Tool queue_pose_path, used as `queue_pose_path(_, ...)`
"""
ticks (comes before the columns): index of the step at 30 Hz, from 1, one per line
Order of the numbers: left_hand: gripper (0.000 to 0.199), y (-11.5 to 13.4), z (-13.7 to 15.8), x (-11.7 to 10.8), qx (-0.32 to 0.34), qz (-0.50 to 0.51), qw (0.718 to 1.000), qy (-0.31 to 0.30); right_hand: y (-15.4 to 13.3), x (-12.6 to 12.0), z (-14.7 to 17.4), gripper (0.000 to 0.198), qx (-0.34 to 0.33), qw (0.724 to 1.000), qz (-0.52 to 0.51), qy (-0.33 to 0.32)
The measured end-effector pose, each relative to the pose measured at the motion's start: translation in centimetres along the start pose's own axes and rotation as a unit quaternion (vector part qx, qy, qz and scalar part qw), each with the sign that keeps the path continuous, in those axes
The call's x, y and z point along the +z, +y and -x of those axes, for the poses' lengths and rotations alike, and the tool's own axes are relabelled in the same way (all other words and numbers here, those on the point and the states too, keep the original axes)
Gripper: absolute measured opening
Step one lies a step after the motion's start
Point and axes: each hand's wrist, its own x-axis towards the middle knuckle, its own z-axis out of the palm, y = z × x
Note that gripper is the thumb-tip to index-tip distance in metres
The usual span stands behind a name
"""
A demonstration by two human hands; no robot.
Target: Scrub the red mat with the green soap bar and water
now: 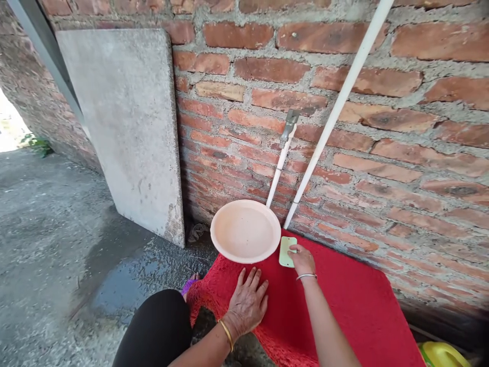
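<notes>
My left hand [248, 302], with a gold bangle at the wrist, lies flat on a red cloth [340, 300], fingers spread and nothing held. Just beyond its fingertips stands a round pale pink basin [245, 258], with a few dark specks on its bottom. To the right of the basin, my right hand [303, 260], with a silver bangle, grips the right side of a light green, flat rectangular piece [286, 251] with rounded corners. That piece rests on the cloth, and its exact kind is unclear. Part of its right side is hidden by my fingers.
Behind the cloth-covered surface rises a brick wall [382, 168] with a long white pipe [336, 112] and a shorter pipe ending in a tap-like fitting [289, 125]. A grey slab [130, 127] leans at left above wet concrete [126, 280]. A yellow container [443, 354] is at lower right.
</notes>
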Motion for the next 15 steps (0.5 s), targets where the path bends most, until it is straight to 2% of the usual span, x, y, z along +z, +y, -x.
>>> queue_pose_path(4,0.033,-0.1,0.0,0.0,0.005,-0.009,1.0,0.029,-1.3,2.9,0.7,0.029,0.023,0.996,-0.082,-0.03)
queue_pose_path(7,0.032,-0.1,0.0,-0.2,0.007,-0.009,0.999,0.04,-1.6,3.9,0.4,0.019,0.028,0.992,-0.115,-0.047)
queue_pose_path(10,0.031,0.0,-0.1,-0.4,0.01,-0.011,0.999,0.047,-0.6,2.4,-0.1,0.007,0.018,0.99,-0.131,-0.054)
queue_pose_path(13,0.031,0.0,-0.2,-0.5,0.012,-0.013,0.999,0.051,0.8,0.1,-0.4,0.009,0.015,0.987,-0.15,-0.056)
queue_pose_path(15,0.031,0.0,-0.1,-0.4,0.011,-0.011,0.999,0.049,1.1,-0.4,-0.2,0.012,0.017,0.983,-0.172,-0.055)
